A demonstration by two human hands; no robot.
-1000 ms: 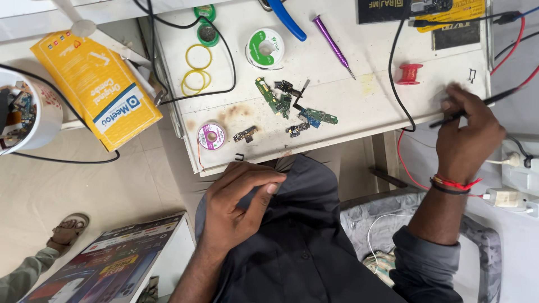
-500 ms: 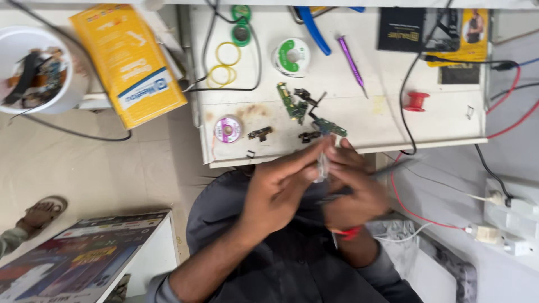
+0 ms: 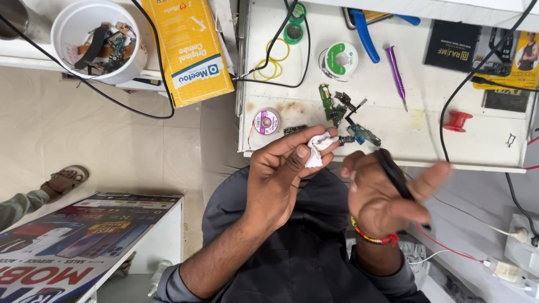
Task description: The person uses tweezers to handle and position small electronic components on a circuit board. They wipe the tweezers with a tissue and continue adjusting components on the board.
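With the left hand (image 3: 281, 179) pinching the white wad (image 3: 317, 148) in its fingers, the right hand (image 3: 387, 196), gripping the black tool (image 3: 393, 174), should wipe the tip gently toward ten o'clock, above the tabletop (image 3: 426, 140) edge.

Dark grey rolled-up sleeves (image 3: 185, 280); red beaded wristband (image 3: 375, 238) on right wrist.

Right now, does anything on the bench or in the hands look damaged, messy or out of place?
Yes. The white bench has brown scorch-like stains near the small circuit boards, which lie scattered close to its front edge. The left hand pinches a crumpled white wad; the right hand holds a black tool, blurred.
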